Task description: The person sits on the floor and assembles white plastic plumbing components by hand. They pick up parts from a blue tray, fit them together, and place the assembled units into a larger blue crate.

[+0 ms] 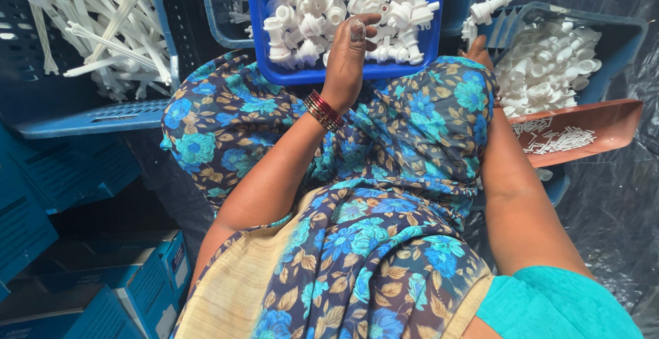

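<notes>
Floral cloth [384, 195] covers the lap nearest the camera, the blue tray [268, 37] of white plastic caps [309, 9] resting on its far edge. Left hand [348, 50] curls over the caps, grip unclear. Right hand [478, 47] pinches a white pump part [489, 6] by the crate [618, 33]; the tray could tip if nudged

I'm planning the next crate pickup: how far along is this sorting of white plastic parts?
Done: the crate on the right already holds a heap of white parts. In hand: the right hand holds a white pump part by that crate, while the left hand reaches into the blue tray. Left: that tray is full, and so is the crate of tubes.
</notes>
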`<action>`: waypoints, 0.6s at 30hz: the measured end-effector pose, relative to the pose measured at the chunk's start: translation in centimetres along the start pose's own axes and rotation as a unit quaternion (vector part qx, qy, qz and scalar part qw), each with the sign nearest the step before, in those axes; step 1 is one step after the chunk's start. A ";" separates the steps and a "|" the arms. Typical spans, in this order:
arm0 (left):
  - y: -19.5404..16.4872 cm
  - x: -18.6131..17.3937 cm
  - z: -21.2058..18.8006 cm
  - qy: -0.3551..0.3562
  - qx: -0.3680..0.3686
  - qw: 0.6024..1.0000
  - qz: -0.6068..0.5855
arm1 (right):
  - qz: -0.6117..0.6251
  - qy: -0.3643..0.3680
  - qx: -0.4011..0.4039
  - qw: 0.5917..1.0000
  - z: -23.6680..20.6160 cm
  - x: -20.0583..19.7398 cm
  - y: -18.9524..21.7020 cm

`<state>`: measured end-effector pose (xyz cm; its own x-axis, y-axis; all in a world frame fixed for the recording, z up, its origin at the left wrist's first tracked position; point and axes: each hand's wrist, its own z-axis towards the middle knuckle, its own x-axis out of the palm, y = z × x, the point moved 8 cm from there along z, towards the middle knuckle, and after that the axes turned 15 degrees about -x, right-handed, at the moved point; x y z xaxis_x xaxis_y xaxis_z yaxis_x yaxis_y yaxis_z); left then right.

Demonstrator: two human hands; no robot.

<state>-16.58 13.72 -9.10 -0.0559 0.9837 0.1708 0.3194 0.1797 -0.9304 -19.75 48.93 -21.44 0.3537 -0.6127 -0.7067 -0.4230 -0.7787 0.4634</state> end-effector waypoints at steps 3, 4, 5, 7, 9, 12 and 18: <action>0.1 0.2 -0.1 -0.001 0.003 1.000 0.005 | -0.050 -0.017 0.050 0.997 -0.4 -0.8 -0.6; 0.1 0.3 -0.2 -0.001 0.001 1.000 0.002 | -0.113 -0.013 -0.050 0.992 -0.2 -1.1 1.1; 0.1 0.4 -0.2 0.000 0.000 1.000 -0.001 | -0.174 -0.009 -0.149 0.973 -0.4 -1.3 2.7; 0.0 0.7 -0.3 0.003 0.004 1.000 -0.004 | -0.244 0.005 -0.264 0.933 -1.3 -1.3 4.8; -0.2 0.9 -0.4 0.003 0.014 1.000 -0.001 | -0.266 0.026 -0.301 0.915 -2.0 -1.3 5.9; -0.7 1.0 -0.7 -0.001 0.064 0.998 -0.007 | -0.253 -0.057 -0.309 0.915 -2.7 -3.0 7.4; -0.1 -0.4 -1.5 -0.072 0.092 0.988 0.099 | 0.034 -0.163 -0.214 0.962 -4.1 -7.7 7.1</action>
<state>-15.14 13.35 -8.62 -0.1487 0.9873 -0.0555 0.1617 -0.0311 -0.9863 -22.09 47.52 -10.56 0.0264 -0.6439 -0.7647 -0.0283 -0.7651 0.6433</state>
